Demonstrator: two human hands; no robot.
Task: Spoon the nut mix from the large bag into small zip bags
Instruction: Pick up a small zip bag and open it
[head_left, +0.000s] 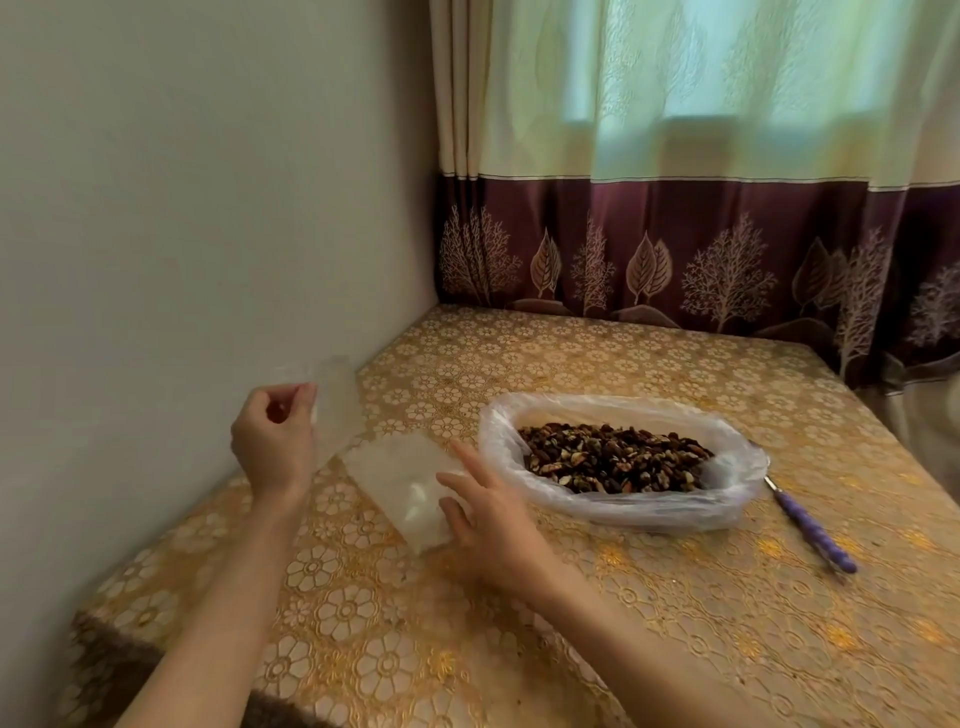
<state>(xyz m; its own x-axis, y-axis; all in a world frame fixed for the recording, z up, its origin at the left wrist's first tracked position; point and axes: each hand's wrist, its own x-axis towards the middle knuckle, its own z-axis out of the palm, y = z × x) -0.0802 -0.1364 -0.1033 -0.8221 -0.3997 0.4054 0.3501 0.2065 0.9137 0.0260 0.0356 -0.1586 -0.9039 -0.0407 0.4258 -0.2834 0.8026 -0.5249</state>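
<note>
- The left hand (272, 441) is raised above the bench (675, 623) near the wall (182, 208), its fingers curled and pinching the top edge of a small clear zip bag (335, 400), which hangs blurred just to the right of the knuckles; what it contains cannot be made out.
- The right hand (493, 525) lies low over the bench with its fingers straight and spread, the fingertips touching the right edge of a flat stack of small zip bags (400, 488).
- That stack lies on the bench between the two hands, slanting from upper left to lower right.
- Just beside the right hand, to its right, sits the large bag (613, 499), a clear plastic one with its mouth rolled open and facing up.
- Inside the large bag is the nut mix (613, 457), a dark brown heap with paler walnut-like pieces.
- A spoon with a purple handle (815, 530) lies on the bench at the right of the large bag, its front end tucked under the bag's rim.
- A patterned gold floral cloth covers the bench; a curtain (701, 234) hangs behind it.
</note>
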